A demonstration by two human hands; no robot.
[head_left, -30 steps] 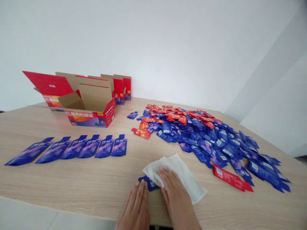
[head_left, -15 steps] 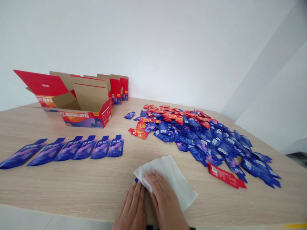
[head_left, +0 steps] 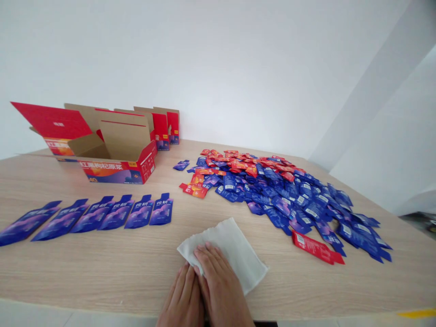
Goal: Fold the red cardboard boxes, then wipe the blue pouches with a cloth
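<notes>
My right hand [head_left: 218, 281] presses a white cloth [head_left: 240, 254] onto the table near its front edge, fingers together over the cloth's left part. Close against it, my left hand [head_left: 184, 293] lies palm down with its fingers stretched forward, the tips at the cloth's lower left edge. Whatever lies beneath the two hands is hidden. To the left, several blue-purple pouches [head_left: 138, 212] with narrow spouts form a slanting row. A large heap of blue and red pouches [head_left: 272, 186] spreads over the table on the right, with a red pouch [head_left: 316, 249] at its near edge.
An open red and blue carton [head_left: 112, 171] stands at the back left, its flaps raised. More open cartons [head_left: 161, 131] are behind it by the wall. A single blue pouch [head_left: 181, 165] lies between carton and heap. Yellow tape [head_left: 417, 313] marks the front right edge.
The cloth and my right hand have shifted slightly left, closer over my left fingers. A small blue tip that showed by my left fingertips is now covered. The whole view has moved a little.
</notes>
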